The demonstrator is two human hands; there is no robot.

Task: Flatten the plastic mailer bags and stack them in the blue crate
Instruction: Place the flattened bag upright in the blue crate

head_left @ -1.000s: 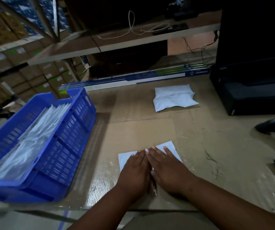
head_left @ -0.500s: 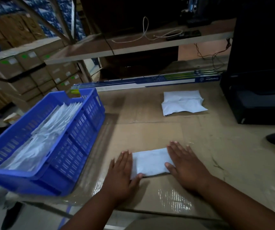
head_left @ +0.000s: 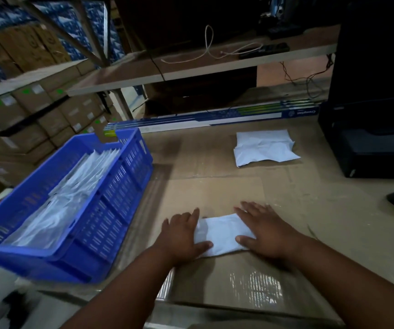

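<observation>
- The blue crate (head_left: 110,210) stands on the worktop (head_left: 310,210) to the left of both hands. It already holds a stack of flattened white mailer bags (head_left: 72,195), which lie along its long side.
- A crumpled mailer bag (head_left: 264,147) waits far behind the hands, well apart from the crate, to its right.
- The mailer bag in work (head_left: 222,233) lies flat to the right of the crate, its long axis running left to right, between the two hands.
- The left hand (head_left: 181,236) is nearer to the crate. Its fingers (head_left: 192,216) are straight and press the bag's left end.
- The right hand (head_left: 264,229) presses the right end with flat, spread fingers; neither hand grips anything.
- I judge that the next move goes left, into the crate.
</observation>
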